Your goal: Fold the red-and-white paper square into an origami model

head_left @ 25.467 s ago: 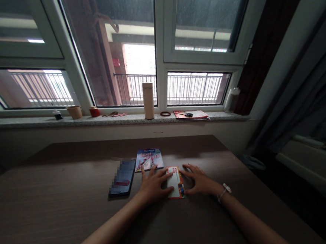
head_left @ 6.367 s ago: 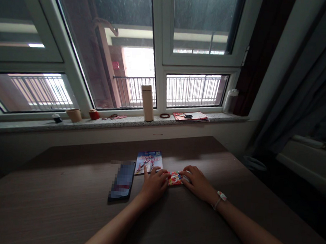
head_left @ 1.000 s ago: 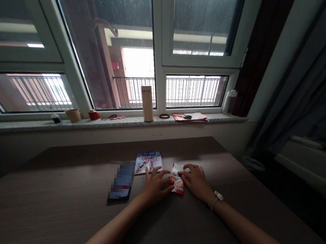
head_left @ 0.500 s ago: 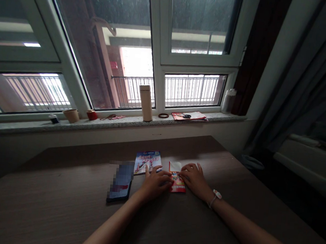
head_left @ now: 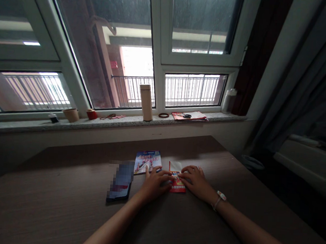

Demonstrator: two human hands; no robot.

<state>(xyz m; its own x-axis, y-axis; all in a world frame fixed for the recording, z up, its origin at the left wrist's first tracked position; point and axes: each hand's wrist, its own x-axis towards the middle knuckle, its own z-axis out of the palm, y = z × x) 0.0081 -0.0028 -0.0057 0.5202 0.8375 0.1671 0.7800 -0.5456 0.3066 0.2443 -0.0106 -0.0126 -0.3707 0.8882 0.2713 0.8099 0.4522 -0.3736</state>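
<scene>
A small folded red and white paper leaflet (head_left: 177, 178) lies on the dark wooden table (head_left: 62, 204) between my two hands. My left hand (head_left: 153, 182) rests on the table with its curled fingertips pressing the paper's left edge. My right hand (head_left: 196, 181), with a beaded bracelet at the wrist, presses its fingertips on the paper's right side. Just beyond my left hand lies a blue printed leaflet (head_left: 148, 161), and a dark phone (head_left: 121, 180) lies to its left.
On the stone windowsill (head_left: 26, 123) stand a tall beige flask (head_left: 146, 102), a paper cup (head_left: 71, 114), a small red pot (head_left: 91, 114), a stack of red papers with scissors (head_left: 190, 116) and a white bottle (head_left: 228, 101). Grey curtains (head_left: 305, 80) hang at the right.
Over the last second the folded paper has turned from tilted to lying straight, and both hands have settled on its edges. Long before, it was a wider, less folded sheet.
</scene>
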